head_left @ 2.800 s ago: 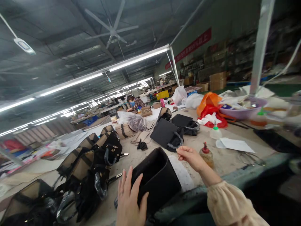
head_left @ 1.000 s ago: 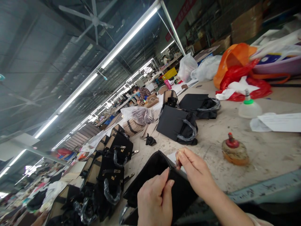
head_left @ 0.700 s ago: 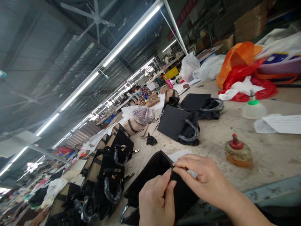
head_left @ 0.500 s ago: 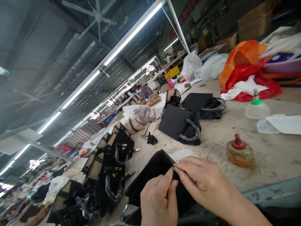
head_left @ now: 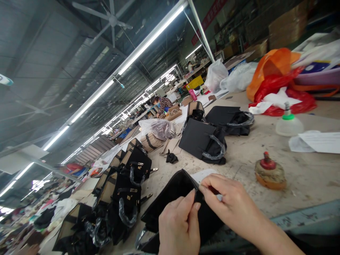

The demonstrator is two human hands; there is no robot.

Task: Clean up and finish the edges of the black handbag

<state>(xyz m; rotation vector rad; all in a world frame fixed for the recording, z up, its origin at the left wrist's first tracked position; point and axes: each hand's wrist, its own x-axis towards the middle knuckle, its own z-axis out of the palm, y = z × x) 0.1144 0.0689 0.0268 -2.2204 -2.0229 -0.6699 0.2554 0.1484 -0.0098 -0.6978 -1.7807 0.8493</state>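
A black handbag (head_left: pixel 208 216) stands at the table's front edge with its mouth open towards me. My left hand (head_left: pixel 179 225) pinches the bag's rim at the near corner, thumb and forefinger pressed together. Just right of that corner, my right hand (head_left: pixel 232 202) is closed in a pinch, its fingertips a little off the rim. A small pale-blue bit shows between its fingers, too little to name. A plastic-wrapped handle (head_left: pixel 140 238) sticks out at the bag's lower left. White paper (head_left: pixel 203 175) lies behind the bag.
Several black bags (head_left: pixel 127 198) with wrapped handles stand in rows on the left. More black bags (head_left: pixel 202 138) lie behind. On the right are a stained pot with a red top (head_left: pixel 270 171), a green-collared bottle (head_left: pixel 289 124) and a red plastic bag (head_left: pixel 297 99).
My right hand has moved slightly right, away from the bag's corner, and its fingers have shifted. My left hand keeps its pinch on the rim.
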